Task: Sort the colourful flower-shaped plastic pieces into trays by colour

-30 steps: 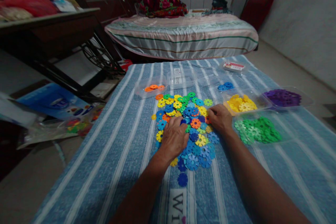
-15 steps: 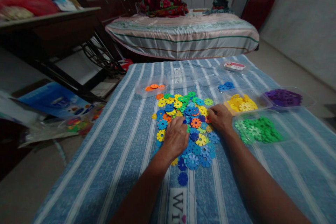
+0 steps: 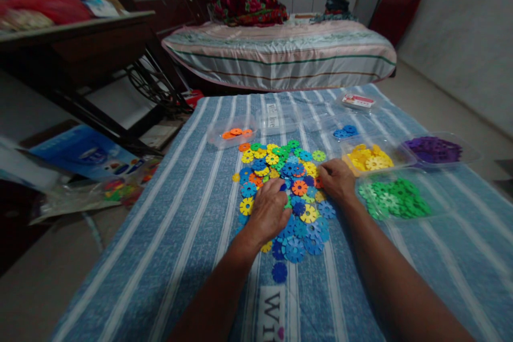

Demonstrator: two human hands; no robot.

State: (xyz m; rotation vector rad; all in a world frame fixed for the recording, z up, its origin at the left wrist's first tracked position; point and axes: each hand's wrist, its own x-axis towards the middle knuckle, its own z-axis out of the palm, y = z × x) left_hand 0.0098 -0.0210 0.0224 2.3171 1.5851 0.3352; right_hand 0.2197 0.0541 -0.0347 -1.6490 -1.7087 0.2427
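A heap of flat plastic snowflake discs [image 3: 294, 171] in blue, yellow, orange and green lies in the middle of a blue striped cloth [image 3: 180, 235]. My left hand [image 3: 269, 211] rests palm down on the near left part of the heap, fingers curled over blue discs. At the heap's right edge my right hand [image 3: 337, 180] pinches at small discs with bent fingers. What each hand holds is hidden under the fingers. One blue disc [image 3: 279, 272] lies apart, nearer to me.
Clear trays stand around the heap: orange discs [image 3: 231, 134] far left, blue [image 3: 344, 131], yellow [image 3: 366, 157], purple [image 3: 430, 148] and green [image 3: 395, 196] at the right. A bed [image 3: 280, 53] lies beyond, a dark table [image 3: 72, 48] and bags at the left.
My left hand has shifted slightly to the right over the heap. The right hand stays at the same spot.
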